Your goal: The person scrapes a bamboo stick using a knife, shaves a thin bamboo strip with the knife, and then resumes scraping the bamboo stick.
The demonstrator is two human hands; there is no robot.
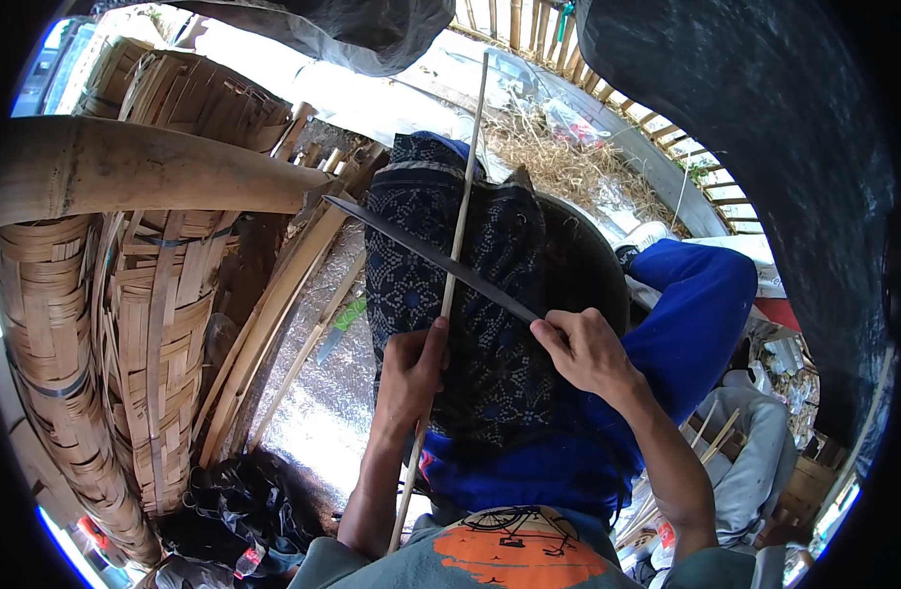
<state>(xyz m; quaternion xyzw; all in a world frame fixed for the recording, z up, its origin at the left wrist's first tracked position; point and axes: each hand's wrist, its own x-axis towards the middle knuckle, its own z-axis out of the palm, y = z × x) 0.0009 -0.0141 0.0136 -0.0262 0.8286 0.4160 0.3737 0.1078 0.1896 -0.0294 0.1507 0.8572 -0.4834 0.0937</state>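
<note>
Nearest: my grey-green shirt (397, 564) with its orange print (519, 552), then my blue trousers (691, 294), with a dark patterned cloth (401, 280) draped over my legs.

Left hand (409, 368): fingers curled, grasping the pale strip (461, 221), thumb lying along it. The strip, probably bamboo, slopes over the cloth; its lower end runs back beside my left forearm, its upper end projects past the cloth's far edge.

Right hand (590, 353): clenched at the near end of a long dark blade (411, 243); the handle is hidden in the fist. The blade crosses the strip just beyond my left hand, tip toward the left. Whether the edge bites or merely rests there, I cannot tell.

Step in hand, my reading: dressing the strip, by shaving or trimming. The next move would call for a firm left hold, a shallow blade angle, and the edge kept clear of the left thumb.

Farther, left: a green-handled knife (348, 314) on the ground (303, 412), a thick bamboo pole (156, 172), tall woven baskets (176, 344). Farthest ahead: loose straw (558, 167), then a slatted fence (534, 29).
</note>
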